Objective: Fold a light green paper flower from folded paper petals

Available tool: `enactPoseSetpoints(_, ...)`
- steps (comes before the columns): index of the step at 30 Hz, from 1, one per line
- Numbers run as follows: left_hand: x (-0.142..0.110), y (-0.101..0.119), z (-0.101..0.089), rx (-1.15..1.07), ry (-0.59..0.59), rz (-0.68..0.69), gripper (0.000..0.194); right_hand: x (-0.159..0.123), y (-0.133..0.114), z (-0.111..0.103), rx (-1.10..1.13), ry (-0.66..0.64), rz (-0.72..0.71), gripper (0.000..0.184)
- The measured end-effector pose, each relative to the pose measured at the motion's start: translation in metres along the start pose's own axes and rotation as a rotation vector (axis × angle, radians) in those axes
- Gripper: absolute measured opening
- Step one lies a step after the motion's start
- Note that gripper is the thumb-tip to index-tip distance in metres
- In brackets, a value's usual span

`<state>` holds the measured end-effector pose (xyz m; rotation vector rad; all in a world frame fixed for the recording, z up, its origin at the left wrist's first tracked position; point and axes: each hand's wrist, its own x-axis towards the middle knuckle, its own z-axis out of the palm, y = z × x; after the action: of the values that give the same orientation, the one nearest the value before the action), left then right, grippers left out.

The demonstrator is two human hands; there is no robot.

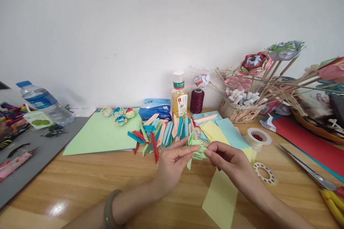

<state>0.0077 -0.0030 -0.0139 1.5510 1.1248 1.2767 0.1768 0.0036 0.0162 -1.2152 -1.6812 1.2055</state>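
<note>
A cluster of folded light green paper pieces (pixel 198 152) is held up over the table between both hands. My left hand (pixel 174 162) grips it from the left with thumb and fingers closed, a ring on one finger. On the right side, my right hand (pixel 228 157) pinches the edge of the same green paper between thumb and forefinger. Behind them lies a heap of folded paper strips (pixel 154 141) in red, blue, green and peach. A pale yellow-green sheet (pixel 221 198) rests on the table below my right hand.
Several small paper flowers (pixel 120 120) sit on light green sheets (pixel 94 136) at left. A blue tissue pack (pixel 155 109), a tea bottle (pixel 179 94) and a dark red thread spool (pixel 197 101) stand behind. Scissors (pixel 309 168) and tape rolls (pixel 258 137) lie at right.
</note>
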Motion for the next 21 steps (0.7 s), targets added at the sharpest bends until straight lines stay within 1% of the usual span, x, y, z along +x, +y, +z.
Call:
enactPoseSetpoints(3,0.0011,0.0019,0.001,-0.059,0.008,-0.042,0.02,0.0013,0.0017,-0.0008,0.019,-0.004,0.008,0.033)
enactPoseSetpoints(8,0.0045,0.0039,0.0022,-0.145,0.037,-0.139,0.014,0.0038,0.0071,-0.0016,-0.006,0.002,-0.054,0.032)
enactPoseSetpoints(13,0.0053,0.0014,0.0023,-0.24,0.041,-0.172,0.013,0.0048,0.0099,-0.0017,-0.046,-0.01,-0.078,0.03)
enactPoseSetpoints(18,0.0068,0.0014,0.0017,-0.234,0.012,-0.144,0.012,0.0024,0.0086,-0.0031,-0.212,0.046,-0.135,0.03)
enactPoseSetpoints(21,0.0071,0.0023,0.0015,-0.229,-0.018,-0.155,0.013,0.0002,0.0086,-0.0025,-0.314,0.086,-0.189,0.029)
